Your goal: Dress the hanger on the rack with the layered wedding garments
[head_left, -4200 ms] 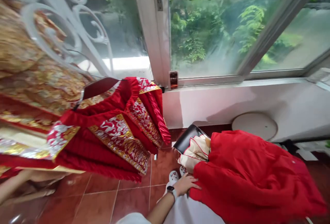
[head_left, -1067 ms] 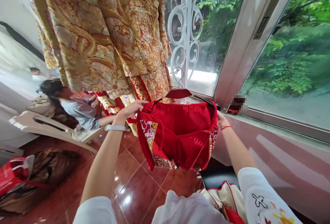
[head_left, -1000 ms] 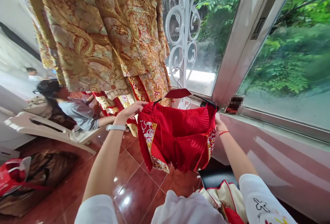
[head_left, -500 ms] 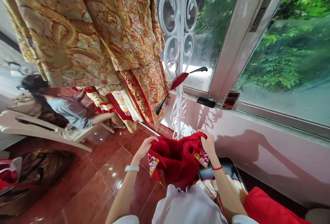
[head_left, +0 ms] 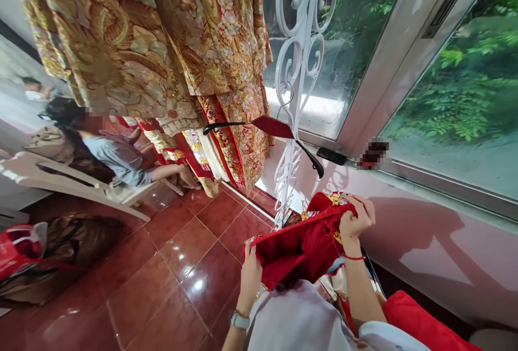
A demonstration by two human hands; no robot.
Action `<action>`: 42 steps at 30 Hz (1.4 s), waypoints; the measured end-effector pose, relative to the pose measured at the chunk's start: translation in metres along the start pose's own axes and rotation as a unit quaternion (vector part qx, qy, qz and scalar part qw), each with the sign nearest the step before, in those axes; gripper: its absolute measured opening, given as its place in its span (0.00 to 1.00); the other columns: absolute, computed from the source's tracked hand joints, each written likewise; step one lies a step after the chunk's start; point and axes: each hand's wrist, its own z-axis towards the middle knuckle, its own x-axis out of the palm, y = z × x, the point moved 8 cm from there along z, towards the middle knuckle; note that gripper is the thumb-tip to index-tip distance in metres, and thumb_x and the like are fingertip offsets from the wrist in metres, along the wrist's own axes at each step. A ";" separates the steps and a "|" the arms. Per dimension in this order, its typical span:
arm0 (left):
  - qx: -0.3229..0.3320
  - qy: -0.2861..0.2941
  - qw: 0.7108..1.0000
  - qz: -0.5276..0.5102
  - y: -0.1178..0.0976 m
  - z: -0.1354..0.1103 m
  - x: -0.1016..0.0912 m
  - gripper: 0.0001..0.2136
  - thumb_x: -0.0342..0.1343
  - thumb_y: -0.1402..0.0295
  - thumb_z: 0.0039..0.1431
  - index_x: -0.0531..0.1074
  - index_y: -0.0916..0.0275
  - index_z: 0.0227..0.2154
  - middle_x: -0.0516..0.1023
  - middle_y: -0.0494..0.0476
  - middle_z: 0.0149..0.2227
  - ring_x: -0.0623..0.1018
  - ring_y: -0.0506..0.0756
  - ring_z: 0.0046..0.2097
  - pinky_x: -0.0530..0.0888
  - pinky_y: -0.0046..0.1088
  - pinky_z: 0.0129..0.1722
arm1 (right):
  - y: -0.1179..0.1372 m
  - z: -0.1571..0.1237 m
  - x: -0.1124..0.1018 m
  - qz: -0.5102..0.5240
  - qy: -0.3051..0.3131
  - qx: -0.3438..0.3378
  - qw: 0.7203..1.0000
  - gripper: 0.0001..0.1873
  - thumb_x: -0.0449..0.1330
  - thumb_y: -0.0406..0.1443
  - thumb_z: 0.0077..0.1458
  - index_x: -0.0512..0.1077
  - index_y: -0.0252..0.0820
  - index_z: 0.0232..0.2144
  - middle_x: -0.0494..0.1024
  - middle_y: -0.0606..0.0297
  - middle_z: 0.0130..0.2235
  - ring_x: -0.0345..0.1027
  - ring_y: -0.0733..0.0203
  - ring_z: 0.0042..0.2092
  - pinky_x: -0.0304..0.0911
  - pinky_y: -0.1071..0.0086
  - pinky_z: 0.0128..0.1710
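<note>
A red embroidered garment, with gold and white stitching along its outer side, is stretched between my hands in front of my lap. My left hand grips its left end, lower and nearer to me. Higher up, my right hand is closed over the bunched right end. The dark red inside of the cloth faces me, and its lower folds are partly hidden by my white top. Beyond the garment, an empty black hanger with a red middle hangs by its hook from a white scrolled metal stand.
Gold embroidered robes hang at upper left. A person sits on a white chair behind them. A black phone-like object and a blurred item lie on the windowsill. Red cloth is at lower right; bags are at left.
Both hands have shifted right with the garment; the left is lower, and the garment now slants up to the right. The hanger has swung so its right end points down.
</note>
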 end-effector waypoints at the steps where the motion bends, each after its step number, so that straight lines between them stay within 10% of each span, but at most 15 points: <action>1: -0.023 -0.018 1.000 -0.005 -0.001 0.000 0.005 0.21 0.47 0.75 0.59 0.69 0.61 0.55 0.68 0.66 0.59 0.80 0.59 0.49 0.77 0.34 0.45 | 0.004 0.002 -0.001 0.015 0.009 -0.001 1.000 0.19 0.49 0.25 0.43 0.79 0.42 0.28 0.76 0.59 0.32 0.71 0.55 0.36 0.69 0.61 0.39; 5: -0.054 -0.066 0.994 -0.066 -0.001 0.006 0.000 0.17 0.45 0.76 0.58 0.73 0.64 0.47 0.73 0.66 0.53 0.80 0.58 0.46 0.77 0.36 0.45 | 0.025 0.012 -0.008 0.095 0.072 -0.016 0.993 0.19 0.49 0.23 0.40 0.77 0.43 0.26 0.75 0.63 0.31 0.71 0.58 0.34 0.68 0.63 0.37; 10: 0.007 -0.139 0.944 -0.299 0.006 0.010 -0.060 0.12 0.51 0.73 0.49 0.78 0.61 0.35 0.81 0.61 0.44 0.79 0.61 0.50 0.73 0.43 0.56 | 0.003 0.015 -0.035 0.003 0.090 -0.037 0.995 0.20 0.51 0.22 0.42 0.79 0.44 0.28 0.77 0.61 0.35 0.70 0.55 0.38 0.66 0.61 0.41; 14: -0.077 -0.109 0.874 -0.466 -0.004 -0.002 -0.091 0.15 0.60 0.67 0.47 0.79 0.63 0.39 0.82 0.62 0.46 0.80 0.63 0.48 0.77 0.44 0.51 | -0.038 -0.023 -0.026 -0.119 0.269 -0.078 0.953 0.23 0.52 0.22 0.45 0.80 0.47 0.34 0.79 0.61 0.43 0.66 0.50 0.45 0.62 0.56 0.45; 20: -0.051 -0.095 0.860 -0.498 -0.084 -0.025 -0.130 0.19 0.66 0.66 0.46 0.79 0.59 0.44 0.77 0.60 0.57 0.73 0.64 0.61 0.71 0.42 0.60 | -0.070 -0.138 0.000 -0.015 0.496 -0.010 0.868 0.35 0.47 0.20 0.40 0.77 0.45 0.46 0.78 0.59 0.49 0.68 0.54 0.47 0.66 0.60 0.47; 28: 0.147 -0.009 0.881 -0.449 -0.192 -0.014 -0.178 0.16 0.63 0.67 0.53 0.79 0.58 0.46 0.70 0.60 0.64 0.68 0.63 0.66 0.65 0.42 0.65 | -0.024 -0.223 0.036 0.155 0.534 0.076 0.828 0.20 0.50 0.23 0.43 0.78 0.45 0.30 0.74 0.63 0.59 0.64 0.51 0.62 0.61 0.54 0.61; 34: 0.199 0.008 0.901 -0.386 -0.194 0.002 -0.202 0.19 0.61 0.72 0.48 0.79 0.59 0.46 0.65 0.62 0.67 0.69 0.64 0.65 0.66 0.42 0.64 | -0.075 -0.159 0.077 0.030 0.481 0.213 0.850 0.28 0.47 0.22 0.37 0.83 0.39 0.34 0.84 0.54 0.40 0.77 0.51 0.42 0.69 0.60 0.49; 38: 0.189 0.008 0.947 -0.261 -0.132 0.043 -0.217 0.22 0.59 0.72 0.39 0.80 0.61 0.42 0.71 0.64 0.63 0.71 0.67 0.63 0.69 0.45 0.62 | -0.098 -0.071 0.085 0.039 0.434 0.207 0.876 0.23 0.47 0.24 0.39 0.81 0.41 0.23 0.83 0.59 0.29 0.76 0.54 0.34 0.69 0.63 0.43; 42: 0.192 0.015 0.976 -0.106 -0.076 0.077 -0.217 0.32 0.59 0.72 0.33 0.77 0.62 0.49 0.71 0.66 0.63 0.69 0.67 0.65 0.65 0.47 0.65 | -0.055 0.016 0.088 0.066 0.371 0.067 0.924 0.20 0.48 0.25 0.43 0.80 0.42 0.22 0.82 0.61 0.31 0.73 0.58 0.34 0.67 0.66 0.40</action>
